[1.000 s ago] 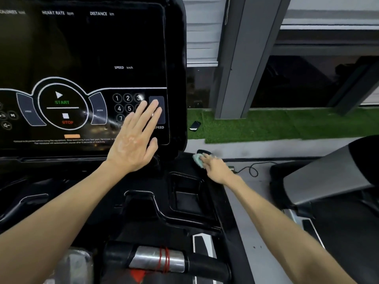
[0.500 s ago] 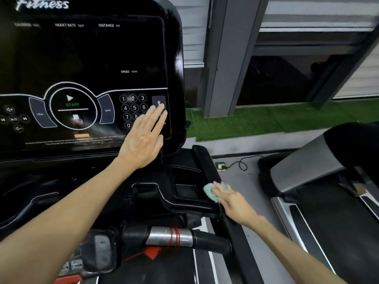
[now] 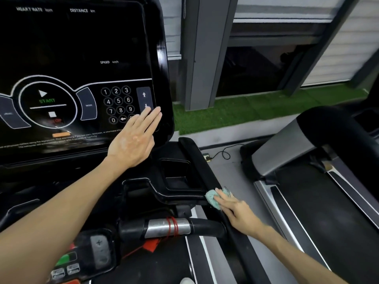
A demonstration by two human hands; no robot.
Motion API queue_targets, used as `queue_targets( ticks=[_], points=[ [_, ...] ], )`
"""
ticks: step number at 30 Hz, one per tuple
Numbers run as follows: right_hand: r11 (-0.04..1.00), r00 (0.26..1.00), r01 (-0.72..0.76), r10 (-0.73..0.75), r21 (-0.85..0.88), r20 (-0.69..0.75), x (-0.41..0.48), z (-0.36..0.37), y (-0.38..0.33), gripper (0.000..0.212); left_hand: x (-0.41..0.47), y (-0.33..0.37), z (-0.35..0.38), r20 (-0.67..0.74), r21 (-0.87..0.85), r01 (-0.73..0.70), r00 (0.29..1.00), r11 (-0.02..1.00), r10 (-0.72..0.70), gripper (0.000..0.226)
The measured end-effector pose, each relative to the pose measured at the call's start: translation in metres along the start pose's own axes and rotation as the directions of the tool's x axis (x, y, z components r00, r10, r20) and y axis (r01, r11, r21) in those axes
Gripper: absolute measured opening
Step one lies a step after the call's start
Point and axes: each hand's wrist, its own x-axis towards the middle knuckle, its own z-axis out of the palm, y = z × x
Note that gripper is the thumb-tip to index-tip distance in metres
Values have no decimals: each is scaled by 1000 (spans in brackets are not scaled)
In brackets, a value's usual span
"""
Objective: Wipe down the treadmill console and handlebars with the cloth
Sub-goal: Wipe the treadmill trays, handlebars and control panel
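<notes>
Lettering along the bottom of the treadmill console (image 3: pixel 82 58) is smearing into glare and is not reading clearly, and the panel is running out of frame at 9 and 12 o'clock. The left hand (image 3: pixel 133 140) is lying flat on the panel's 4 o'clock corner, fingers straight and pressed together, covering the lower arrow key and part of the number keypad. Both forearms are being cut off by the bottom edge. The right thumb is hiding under the palm, so its grip is not showing.

At 5 o'clock from the console, a rectangular tray recess (image 3: pixel 178 175) is sitting in the black deck; its inside is too dark to tell what it is holding.

The teal cloth (image 3: pixel 212 198) is sitting wadded on the black side handlebar (image 3: pixel 196 158), at 5 o'clock from the tray. The right hand (image 3: pixel 240 214) is holding it against the bar, fingers close together and bent over the top of the wad. Most of the cloth is bulging out at 10 o'clock from the fingertips, and a patterned scrap is peeking out at 1 o'clock.

The front handlebar (image 3: pixel 205 228), with its metal sensor sleeve and a red cord (image 3: pixel 171 226) wound round it, is lying at 7 o'clock from the cloth. A second treadmill (image 3: pixel 307 160) is standing at 3 o'clock.
</notes>
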Motion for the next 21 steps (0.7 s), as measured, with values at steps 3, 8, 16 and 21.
queue_targets(
  ticks=[3,8,16,21],
  points=[
    [999,999,13,-12,-38,35,20,-3,1,38,0,1,-1,5,-18,-2,1000,1000,2,64],
    [998,1000,-13,12,-60,-13,71,2,-3,39,0,1,-4,-2,-50,-4,1000,999,4,64],
    [998,998,-17,13,-66,-59,-28,10,-8,36,-1,0,-3,7,-57,-2,1000,998,3,66],
    [992,999,-5,-2,-126,-53,-12,11,-8,37,-1,0,-4,21,-57,-1,1000,998,2,68]
  ],
)
